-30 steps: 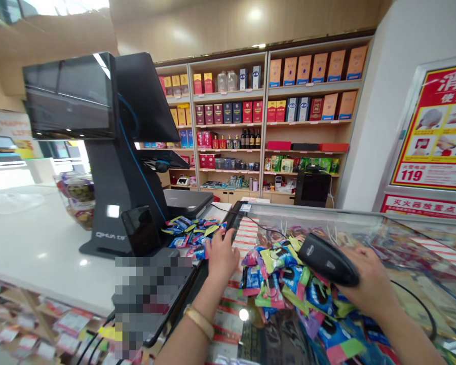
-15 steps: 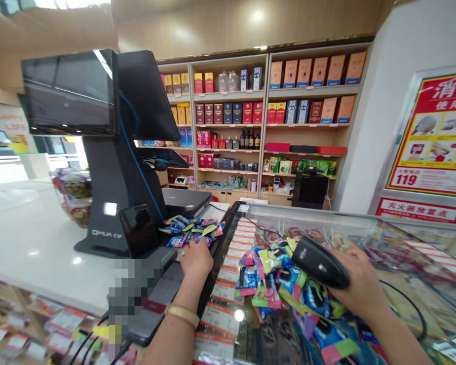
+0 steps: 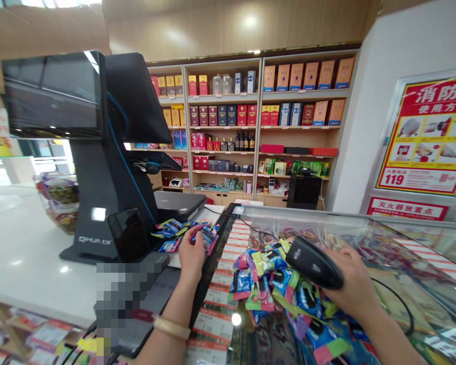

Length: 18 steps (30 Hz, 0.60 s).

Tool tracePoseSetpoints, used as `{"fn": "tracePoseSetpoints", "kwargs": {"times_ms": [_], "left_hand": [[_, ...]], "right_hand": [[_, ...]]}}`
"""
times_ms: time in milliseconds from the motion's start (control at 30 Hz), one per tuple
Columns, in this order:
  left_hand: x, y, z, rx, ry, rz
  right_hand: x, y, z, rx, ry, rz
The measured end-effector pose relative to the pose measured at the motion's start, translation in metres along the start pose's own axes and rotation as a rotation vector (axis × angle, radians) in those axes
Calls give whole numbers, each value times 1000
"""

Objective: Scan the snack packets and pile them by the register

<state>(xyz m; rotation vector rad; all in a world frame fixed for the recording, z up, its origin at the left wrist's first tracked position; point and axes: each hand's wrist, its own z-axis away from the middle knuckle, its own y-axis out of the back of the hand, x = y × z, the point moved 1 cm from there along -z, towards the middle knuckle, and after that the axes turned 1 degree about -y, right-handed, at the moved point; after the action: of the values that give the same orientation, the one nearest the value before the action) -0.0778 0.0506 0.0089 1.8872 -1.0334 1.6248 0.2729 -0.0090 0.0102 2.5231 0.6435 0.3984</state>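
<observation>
My right hand [image 3: 351,284] grips a black handheld barcode scanner [image 3: 314,261] over a heap of small wrapped candies [image 3: 262,294] on the glass counter top. The wrappers are blue, green, pink and purple. At a smaller pile of the same candies [image 3: 169,228] beside the register, my left hand [image 3: 192,251] has its fingers curled together. Whether a candy is between those fingertips is hidden. A gold-coloured band [image 3: 172,328] circles my left wrist.
The black register [image 3: 106,192] with two screens stands on the white counter [image 3: 19,228] at left, a plastic jar [image 3: 59,197] behind it. A scanner cable [image 3: 399,299] curves across the glass display case [image 3: 372,218]. Shelves of boxes [image 3: 222,99] line the back.
My left hand has risen slightly off the small pile, its fingers now curled upward. The right hand keeps the scanner in about the same place. The whole view has shifted a little.
</observation>
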Motion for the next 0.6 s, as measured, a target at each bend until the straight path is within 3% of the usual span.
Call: {"fn": "tracePoseSetpoints", "kwargs": {"times_ms": [67, 133, 267, 467, 600], "left_hand": [[-2, -12, 10, -90, 268, 345], [-3, -22, 22, -170, 464, 506], [-2, -31, 43, -288, 660, 661], [5, -31, 57, -611, 788, 754], [7, -34, 63, -691, 740, 826]], "right_hand": [[-1, 3, -2, -13, 32, -12], [-6, 7, -6, -31, 39, -44], [-24, 15, -14, -31, -16, -153], [-42, 18, -20, -85, 61, -190], [-47, 18, -20, -98, 69, -202]]}}
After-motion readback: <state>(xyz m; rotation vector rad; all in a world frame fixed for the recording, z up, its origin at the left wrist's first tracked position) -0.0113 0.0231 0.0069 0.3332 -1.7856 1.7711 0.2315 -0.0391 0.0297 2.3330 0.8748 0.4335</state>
